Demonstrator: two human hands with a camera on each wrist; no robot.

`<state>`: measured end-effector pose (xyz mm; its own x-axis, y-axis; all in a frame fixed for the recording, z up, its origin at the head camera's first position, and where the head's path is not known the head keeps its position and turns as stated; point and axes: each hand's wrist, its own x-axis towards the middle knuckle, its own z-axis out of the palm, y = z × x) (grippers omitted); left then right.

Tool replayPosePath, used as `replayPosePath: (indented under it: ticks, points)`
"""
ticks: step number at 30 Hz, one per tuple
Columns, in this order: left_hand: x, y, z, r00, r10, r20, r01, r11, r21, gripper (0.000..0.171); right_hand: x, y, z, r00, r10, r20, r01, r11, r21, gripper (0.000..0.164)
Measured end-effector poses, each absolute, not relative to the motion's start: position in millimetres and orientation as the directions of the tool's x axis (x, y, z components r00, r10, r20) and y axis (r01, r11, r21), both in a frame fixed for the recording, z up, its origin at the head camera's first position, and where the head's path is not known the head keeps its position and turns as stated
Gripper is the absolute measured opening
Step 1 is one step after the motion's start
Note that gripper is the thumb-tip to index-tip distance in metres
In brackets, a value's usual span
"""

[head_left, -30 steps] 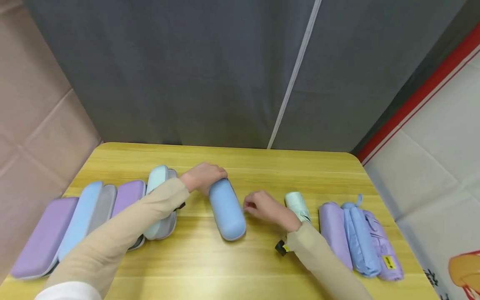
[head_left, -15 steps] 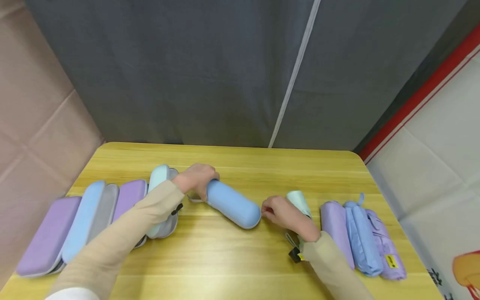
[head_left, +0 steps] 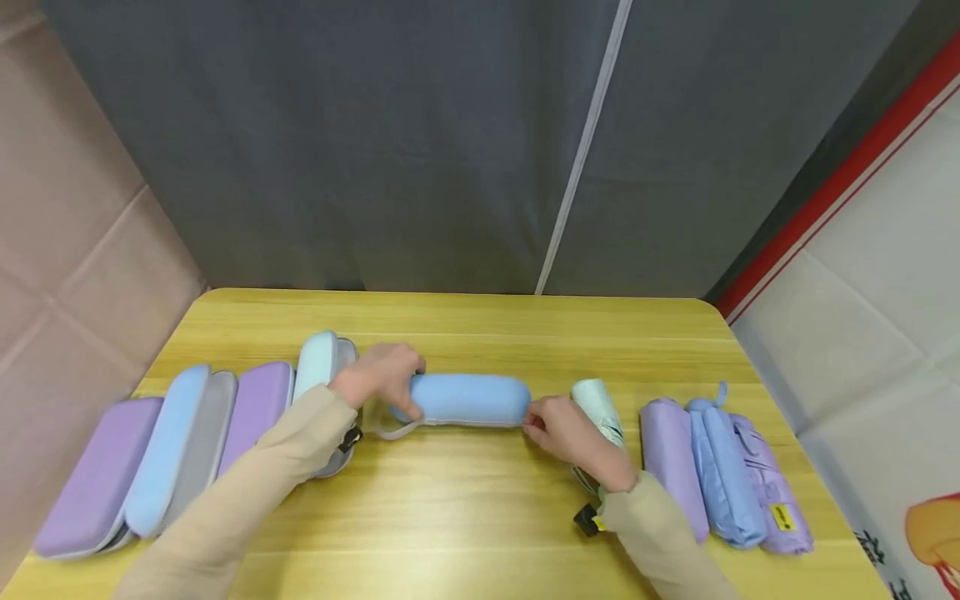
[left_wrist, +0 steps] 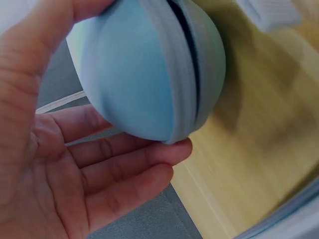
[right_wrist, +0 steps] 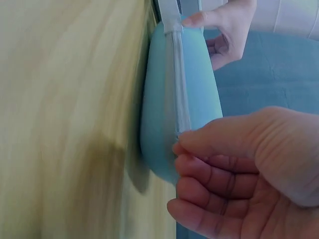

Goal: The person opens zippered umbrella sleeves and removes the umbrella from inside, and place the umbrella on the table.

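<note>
A light-blue zippered hard case (head_left: 472, 400) lies crosswise at the middle of the table. My left hand (head_left: 382, 379) holds its left end, thumb on the near side and fingers at the far side. A grey loop strap (head_left: 401, 432) sticks out beside that thumb. In the left wrist view, a dark slit (left_wrist: 187, 37) runs between the halves of the case at this end. At the other end, my right hand (head_left: 566, 429) pinches at the zipper (right_wrist: 180, 89) between thumb and forefinger, its other fingers curled. The zipper pull itself is hidden by the fingertips.
On the left stand several cases, among them a purple case (head_left: 101, 475), a blue-and-grey case (head_left: 168, 450) and a mint case (head_left: 317, 362). To the right lie a mint folded umbrella (head_left: 597, 404), a purple roll (head_left: 672, 467), a blue one (head_left: 723, 475) and a purple pouch-like bundle (head_left: 772, 483).
The blue case has turned from pointing toward me to lying crosswise, its free end swinging right. My right hand has moved right and now pinches at its zipper.
</note>
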<state>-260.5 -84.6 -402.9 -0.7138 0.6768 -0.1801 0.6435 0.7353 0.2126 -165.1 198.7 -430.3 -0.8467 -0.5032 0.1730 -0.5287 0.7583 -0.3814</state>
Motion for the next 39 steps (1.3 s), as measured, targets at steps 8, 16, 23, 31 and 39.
replayPosePath:
  ticks: [8,16,23,31,39]
  points:
    - [-246,-86,-405,-0.742,0.656,-0.140,0.614,0.749,0.250,0.045,-163,174,-434,-0.878,-0.432,0.205,-0.478,0.793,-0.378,0.011]
    - [-241,-86,-408,-0.757,0.643,-0.118,0.600,0.755,0.266,0.045,-159,131,-439,-0.870,-0.426,0.247,-0.493,0.763,-0.418,0.008]
    - [-238,-87,-410,-0.767,0.637,-0.078,0.597,0.752,0.280,0.042,-159,104,-446,-0.846,-0.447,0.291,-0.531,0.756,-0.383,0.008]
    - [-231,-94,-409,-0.757,0.650,-0.067,0.605,0.735,0.306,0.044,-169,125,-433,-0.819,-0.502,0.278,-0.571,0.665,-0.481,0.004]
    - [-230,-104,-409,-0.725,0.683,-0.091,0.599,0.689,0.407,0.051,-199,178,-406,-0.877,-0.478,0.053,-0.442,0.758,-0.480,0.052]
